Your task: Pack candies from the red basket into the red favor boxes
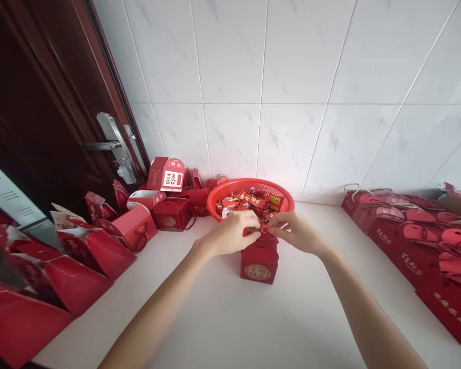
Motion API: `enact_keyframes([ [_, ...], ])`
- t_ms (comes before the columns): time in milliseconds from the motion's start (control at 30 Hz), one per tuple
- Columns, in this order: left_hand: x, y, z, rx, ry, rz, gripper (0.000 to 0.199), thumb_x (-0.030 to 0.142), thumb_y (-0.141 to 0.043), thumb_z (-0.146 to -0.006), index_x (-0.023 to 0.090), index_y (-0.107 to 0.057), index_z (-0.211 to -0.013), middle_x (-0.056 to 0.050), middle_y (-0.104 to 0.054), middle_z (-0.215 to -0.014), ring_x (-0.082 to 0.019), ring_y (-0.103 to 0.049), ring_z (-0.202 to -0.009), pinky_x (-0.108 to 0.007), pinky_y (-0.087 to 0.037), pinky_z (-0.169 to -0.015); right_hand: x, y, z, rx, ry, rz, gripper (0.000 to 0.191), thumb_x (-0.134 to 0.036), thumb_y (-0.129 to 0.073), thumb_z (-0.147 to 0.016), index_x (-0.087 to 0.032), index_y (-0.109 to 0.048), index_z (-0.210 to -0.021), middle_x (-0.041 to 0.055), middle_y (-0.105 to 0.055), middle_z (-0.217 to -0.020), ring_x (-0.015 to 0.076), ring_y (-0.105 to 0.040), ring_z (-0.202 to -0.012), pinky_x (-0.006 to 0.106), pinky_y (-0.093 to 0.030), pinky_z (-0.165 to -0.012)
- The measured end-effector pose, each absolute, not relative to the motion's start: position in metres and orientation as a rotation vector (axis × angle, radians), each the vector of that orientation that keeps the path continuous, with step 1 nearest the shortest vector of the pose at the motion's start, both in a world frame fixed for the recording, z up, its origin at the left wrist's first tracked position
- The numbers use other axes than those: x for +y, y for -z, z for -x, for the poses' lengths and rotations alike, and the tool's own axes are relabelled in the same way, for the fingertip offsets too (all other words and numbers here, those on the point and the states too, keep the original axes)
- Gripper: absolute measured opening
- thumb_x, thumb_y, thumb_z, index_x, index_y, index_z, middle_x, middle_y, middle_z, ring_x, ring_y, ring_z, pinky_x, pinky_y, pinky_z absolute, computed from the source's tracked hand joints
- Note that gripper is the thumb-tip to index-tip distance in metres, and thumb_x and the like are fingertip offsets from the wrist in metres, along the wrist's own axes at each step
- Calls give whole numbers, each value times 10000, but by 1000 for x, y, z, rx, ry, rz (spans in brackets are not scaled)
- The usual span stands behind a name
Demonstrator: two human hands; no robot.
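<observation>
A small red box with a gold round emblem stands upright on the white table. Over its top, my left hand pinches the red cord at the box's top. My right hand is closed on the same cord from the other side, its fingertips a short way from the left ones. Just behind the box sits a red plastic basket holding wrapped candies; both hands partly cover its front rim.
Several red boxes stand along the left side, some with open tops. Rows of red boxes with cords line the right side. A tiled wall rises behind; a dark door with a metal handle is at left.
</observation>
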State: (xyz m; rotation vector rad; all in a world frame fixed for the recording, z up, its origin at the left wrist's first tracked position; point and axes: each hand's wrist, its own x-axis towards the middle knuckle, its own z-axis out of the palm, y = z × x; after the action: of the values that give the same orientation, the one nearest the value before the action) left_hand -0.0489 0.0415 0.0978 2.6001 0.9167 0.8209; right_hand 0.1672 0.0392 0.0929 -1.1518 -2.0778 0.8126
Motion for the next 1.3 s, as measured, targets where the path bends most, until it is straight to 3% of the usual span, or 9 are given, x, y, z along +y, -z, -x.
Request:
enact_keyframes([
  [367, 38, -101, 48, 850, -820, -2530, 122, 202, -586, -870, 192, -692, -809, -56, -703, -979, -184, -653, -860, -317, -513, -812, 37, -84, -152, -2205, -634, 1194, 235, -72, -532, -811, -191, -699, -695, -5, -611, -673, 133, -481, -632, 275, -393, -618],
  [533, 38, -104, 53, 909, -793, -2428, 148, 210, -589, -836, 195, -736, -825, -61, -655, -1023, -183, -636, -887, -307, -518, -796, 42, -67, -152, -1982, -565, 1152, 144, -251, -651, -842, -223, -792, -834, 34, -628, -778, 146, -497, -643, 284, -424, -606],
  [733, 49, -98, 52, 943, -666, -2092, 165, 242, -620, -779, 186, -766, -830, -24, -693, -858, -166, -633, -802, -284, -498, -772, 41, -44, -158, -1779, -610, 1013, 270, -470, -730, -807, -252, -804, -947, 70, -640, -923, 145, -519, -629, 337, -525, -624],
  [1033, 57, -84, 46, 908, -702, -1684, 159, 272, -743, -712, 136, -736, -794, -19, -688, -690, -146, -638, -656, -296, -540, -702, 43, -37, -154, -1748, -633, 862, 164, -329, -735, -803, -266, -796, -941, 92, -670, -1048, 221, -643, -879, 364, -576, -699],
  [1300, 54, -82, 39, 986, -759, -1747, 267, 394, -741, -723, 143, -701, -642, -3, -616, -583, -133, -567, -594, -264, -464, -612, 42, -30, -153, -1729, -582, 864, 188, -283, -693, -830, -264, -784, -993, 87, -656, -1112, 176, -647, -789, 354, -589, -678],
])
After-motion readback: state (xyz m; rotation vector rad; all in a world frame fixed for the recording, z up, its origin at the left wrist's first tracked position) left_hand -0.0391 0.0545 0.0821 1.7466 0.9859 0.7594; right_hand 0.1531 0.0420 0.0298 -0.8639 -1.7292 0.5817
